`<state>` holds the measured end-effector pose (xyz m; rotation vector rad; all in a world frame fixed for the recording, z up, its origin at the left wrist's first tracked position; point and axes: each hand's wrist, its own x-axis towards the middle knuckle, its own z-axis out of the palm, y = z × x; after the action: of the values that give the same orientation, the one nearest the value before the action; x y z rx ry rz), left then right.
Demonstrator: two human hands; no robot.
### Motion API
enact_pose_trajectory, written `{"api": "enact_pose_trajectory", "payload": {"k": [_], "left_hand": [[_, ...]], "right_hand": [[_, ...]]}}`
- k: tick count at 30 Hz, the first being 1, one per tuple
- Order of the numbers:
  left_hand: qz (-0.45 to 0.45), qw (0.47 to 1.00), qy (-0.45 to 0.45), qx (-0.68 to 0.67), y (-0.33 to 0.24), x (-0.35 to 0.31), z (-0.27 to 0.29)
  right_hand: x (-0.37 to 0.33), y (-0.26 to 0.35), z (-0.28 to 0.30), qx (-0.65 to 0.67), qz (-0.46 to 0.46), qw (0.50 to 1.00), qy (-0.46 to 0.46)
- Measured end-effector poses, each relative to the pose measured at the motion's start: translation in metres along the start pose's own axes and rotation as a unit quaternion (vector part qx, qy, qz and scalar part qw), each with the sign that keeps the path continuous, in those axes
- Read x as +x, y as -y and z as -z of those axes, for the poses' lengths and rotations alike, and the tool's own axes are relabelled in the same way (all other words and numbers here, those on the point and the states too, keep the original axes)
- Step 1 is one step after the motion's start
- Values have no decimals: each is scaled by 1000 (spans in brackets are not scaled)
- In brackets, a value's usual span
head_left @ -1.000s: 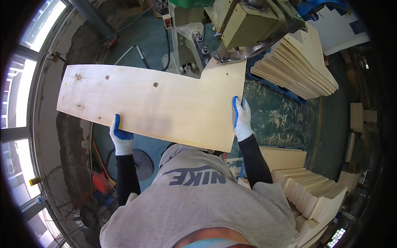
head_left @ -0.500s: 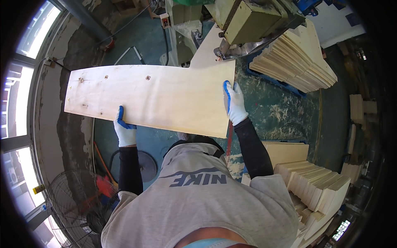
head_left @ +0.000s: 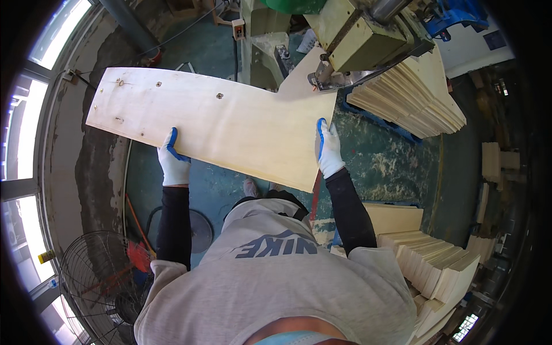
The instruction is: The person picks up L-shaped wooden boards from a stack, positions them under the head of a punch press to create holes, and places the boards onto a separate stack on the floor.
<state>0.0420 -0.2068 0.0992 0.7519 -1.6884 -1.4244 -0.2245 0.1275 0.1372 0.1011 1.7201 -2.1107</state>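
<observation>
A large pale plywood panel (head_left: 241,129), with a few dark knots towards its left end, is held out level in front of me. My left hand (head_left: 174,164), in a white glove with blue on the palm side, grips its near edge with the thumb on top. On the right edge, my similarly gloved right hand (head_left: 330,150) has its thumb on the upper face. The fingers of both hands are hidden under the wood. From its far right corner the panel runs on as a narrower arm beneath the metal head of a green machine (head_left: 362,40).
Thin plywood pieces (head_left: 405,95) are stacked on a blue pallet beyond the machine's right side. More wooden stacks (head_left: 428,259) stand near my right. At lower left are a wire-caged fan (head_left: 95,276) and a round dark base (head_left: 198,230). Windows (head_left: 26,138) line the left.
The panel's left end has swung away from me, so the panel now slants down to the right. My left hand has moved forward with it; my right hand keeps its hold.
</observation>
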Motion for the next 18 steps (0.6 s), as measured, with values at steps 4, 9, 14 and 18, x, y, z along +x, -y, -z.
{"api": "enact_pose_trajectory", "payload": {"k": [4, 9, 14, 18], "left_hand": [[149, 951, -17, -271, -20, 5, -13], [185, 919, -95, -335, -57, -10, -30], [177, 925, -106, -319, -49, -12, -32], [194, 916, -111, -333, -59, -15, -39]], "right_hand": [[5, -3, 9, 22, 23, 999, 18], [2, 33, -7, -311, 247, 911, -112], [6, 74, -34, -551, 298, 772, -105], [29, 71, -38, -569, 255, 774, -108]]}}
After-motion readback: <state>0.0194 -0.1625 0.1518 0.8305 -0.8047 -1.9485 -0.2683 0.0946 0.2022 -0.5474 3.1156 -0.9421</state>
